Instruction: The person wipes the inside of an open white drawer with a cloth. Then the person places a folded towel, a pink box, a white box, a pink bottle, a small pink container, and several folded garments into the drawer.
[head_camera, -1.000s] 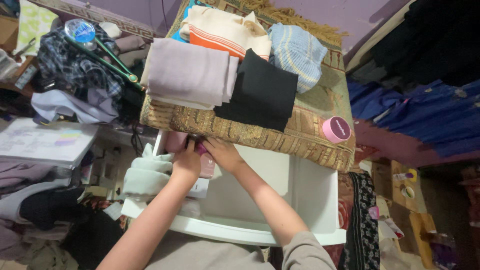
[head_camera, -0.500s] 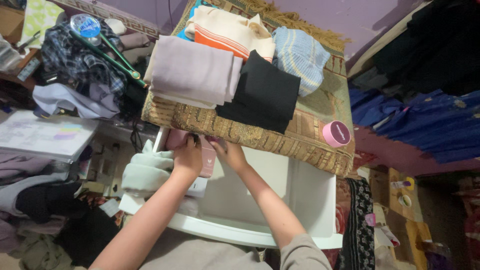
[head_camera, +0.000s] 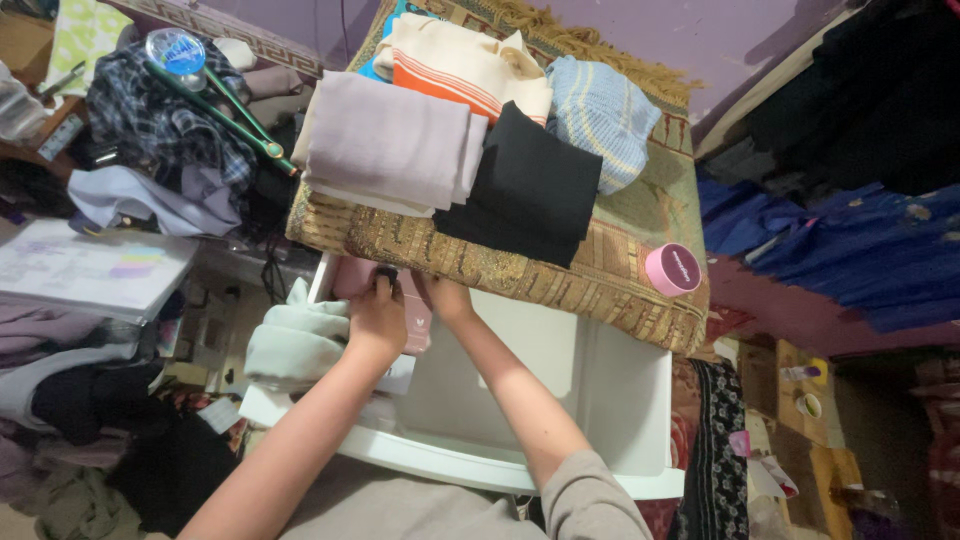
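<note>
Head view, looking down: both hands were inside the back left corner of an open white drawer (head_camera: 620, 400), under the overhanging edge of a gold patterned cloth (head_camera: 560, 275). Left hand (head_camera: 377, 318) was curled around a pink flat package (head_camera: 415, 310), fingers closed on its upper edge. Right hand (head_camera: 447, 297) was pressed against the same package from the other side; its fingertips were hidden under the cloth edge, so how far they had closed could not be told. Package stood upright against the drawer's back, partly covered by both hands.

Just left of the left hand: a pale green folded garment (head_camera: 295, 340), hanging over the drawer's left rim.

On top of the cloth: a folded lilac fabric (head_camera: 390, 140), touching a folded black fabric (head_camera: 530, 185) on its right; behind them a cream fabric with orange stripes (head_camera: 460, 65) and a light blue knitted piece (head_camera: 600, 105). Near the cloth's right front corner, well apart from the hands: a round pink container (head_camera: 672, 268) with a darker lid face, print too small to read.

Far left: a white sheet of paper (head_camera: 90, 270) with faint coloured marks, lying flat.
</note>
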